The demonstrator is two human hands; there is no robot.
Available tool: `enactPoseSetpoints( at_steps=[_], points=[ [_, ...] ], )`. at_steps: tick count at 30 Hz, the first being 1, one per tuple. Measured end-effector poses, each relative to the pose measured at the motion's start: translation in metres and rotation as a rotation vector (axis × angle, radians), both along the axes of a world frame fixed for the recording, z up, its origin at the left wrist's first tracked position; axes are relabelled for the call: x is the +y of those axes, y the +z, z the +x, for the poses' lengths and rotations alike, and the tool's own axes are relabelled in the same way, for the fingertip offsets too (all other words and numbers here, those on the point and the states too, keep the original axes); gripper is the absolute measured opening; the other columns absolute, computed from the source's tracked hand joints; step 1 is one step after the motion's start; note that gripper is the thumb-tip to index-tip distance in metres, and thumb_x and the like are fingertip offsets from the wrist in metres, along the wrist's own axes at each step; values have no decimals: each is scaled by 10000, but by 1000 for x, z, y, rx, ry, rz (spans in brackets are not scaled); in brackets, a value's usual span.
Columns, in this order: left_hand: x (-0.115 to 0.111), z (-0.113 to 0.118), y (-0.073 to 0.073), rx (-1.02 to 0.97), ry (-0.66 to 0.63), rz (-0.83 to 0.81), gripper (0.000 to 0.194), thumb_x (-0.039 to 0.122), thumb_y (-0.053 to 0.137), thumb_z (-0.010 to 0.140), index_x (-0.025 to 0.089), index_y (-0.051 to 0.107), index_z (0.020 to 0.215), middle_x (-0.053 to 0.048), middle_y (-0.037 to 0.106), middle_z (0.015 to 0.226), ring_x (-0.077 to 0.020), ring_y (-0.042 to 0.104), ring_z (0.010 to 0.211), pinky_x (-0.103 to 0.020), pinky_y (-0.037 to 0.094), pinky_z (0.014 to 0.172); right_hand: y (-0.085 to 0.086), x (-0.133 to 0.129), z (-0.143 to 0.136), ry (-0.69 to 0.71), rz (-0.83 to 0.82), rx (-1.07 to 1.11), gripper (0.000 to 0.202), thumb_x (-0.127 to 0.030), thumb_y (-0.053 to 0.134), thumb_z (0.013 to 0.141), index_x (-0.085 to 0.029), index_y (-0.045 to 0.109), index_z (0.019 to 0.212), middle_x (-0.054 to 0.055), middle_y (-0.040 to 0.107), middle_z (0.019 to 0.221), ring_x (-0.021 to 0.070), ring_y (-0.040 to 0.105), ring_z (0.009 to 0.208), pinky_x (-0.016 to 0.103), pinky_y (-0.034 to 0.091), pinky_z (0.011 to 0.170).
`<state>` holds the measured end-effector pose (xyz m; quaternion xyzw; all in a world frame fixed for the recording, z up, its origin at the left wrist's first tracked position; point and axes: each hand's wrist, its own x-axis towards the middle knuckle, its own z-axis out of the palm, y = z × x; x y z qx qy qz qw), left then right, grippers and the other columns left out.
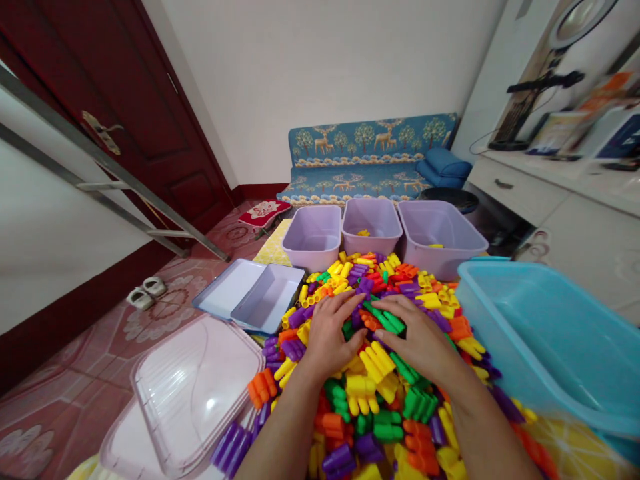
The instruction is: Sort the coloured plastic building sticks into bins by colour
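A wide heap of yellow, green, orange, purple and red plastic pieces (376, 363) covers the table. My left hand (333, 333) rests on the heap with its fingers apart, touching purple pieces near its fingertips. To its right, my right hand (417, 333) curves around a green piece (387, 319), its thumb and fingers spread on either side. Orange pieces show in the gap between the hands. Behind the heap stand three lilac bins: the left (314, 233) looks empty, while the middle (373, 223) and right (443, 230) hold a few yellow pieces.
A large light blue tub (550, 333) stands at the right. At the left are a shallow open box (250, 293) and translucent lids (195, 387). A patterned blue sofa (370, 160) lies beyond the bins, and a metal ladder (120, 180) leans by the door.
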<state>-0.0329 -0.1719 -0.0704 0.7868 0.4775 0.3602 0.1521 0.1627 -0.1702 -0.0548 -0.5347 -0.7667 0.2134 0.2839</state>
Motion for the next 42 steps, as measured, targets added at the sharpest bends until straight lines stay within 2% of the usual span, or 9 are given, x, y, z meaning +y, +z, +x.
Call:
enactPoseSetpoints(
  at_steps=[4,8,16,19,23,25,29,34,42],
  points=[
    [2,0,-4,-47,28,0,497,212,679,767,305,595,1248,-40,641,1201,-245,560,1121,-435,392,1011,4,-4,-3,-2,0,-66,452,-255,643,770,-264,600,1220,49,543,1292,229,585,1135,369,467,986],
    [2,1,-6,-103,52,15,348,224,667,791,257,655,1137,-51,666,1106,-235,582,1056,-408,425,964,6,-7,-10,-18,23,-146,402,-253,605,812,-242,613,1214,64,561,1277,245,609,1083,393,494,940],
    [2,2,-4,-159,52,7,181,216,599,846,224,684,1006,-49,670,921,-210,603,927,-368,459,879,4,-5,-12,-20,55,-75,222,-201,522,856,-207,684,1007,73,640,1188,230,631,1049,388,479,963],
    [1,2,-4,-168,51,1,217,208,576,858,226,678,1048,-46,669,895,-207,609,907,-371,461,876,9,-8,-12,30,24,29,156,-218,552,841,-217,666,946,57,673,1078,205,645,985,344,497,915],
    [0,2,-2,-197,34,24,436,129,562,805,262,619,1217,-68,613,1217,-230,566,1128,-392,439,975,11,-10,-16,49,3,109,120,-224,557,830,-222,645,912,40,684,1005,190,643,935,318,500,871],
    [0,2,-1,-165,12,34,423,108,560,788,277,655,1165,-48,602,1277,-236,546,1173,-414,406,1022,9,-9,-16,19,26,78,132,-212,545,827,-217,641,917,44,684,1002,198,635,941,335,491,877],
    [1,2,-1,-116,-7,25,235,162,599,812,254,707,1000,-35,695,1092,-227,601,1037,-422,414,982,5,-6,-15,-14,69,-17,129,-203,535,818,-202,643,889,58,689,951,224,618,946,365,477,872],
    [0,3,-1,-112,8,18,126,197,610,830,231,688,924,-47,700,964,-226,608,957,-408,426,921,5,-7,-14,-57,25,-10,153,-247,530,829,-219,647,922,52,711,943,223,648,911,346,484,840],
    [0,2,-3,-194,3,25,138,253,533,919,227,666,948,-38,706,916,-194,626,898,-395,404,971,7,-8,-17,-43,-62,179,210,-314,490,880,-226,641,997,30,722,975,208,664,905,315,489,802]
  ],
)
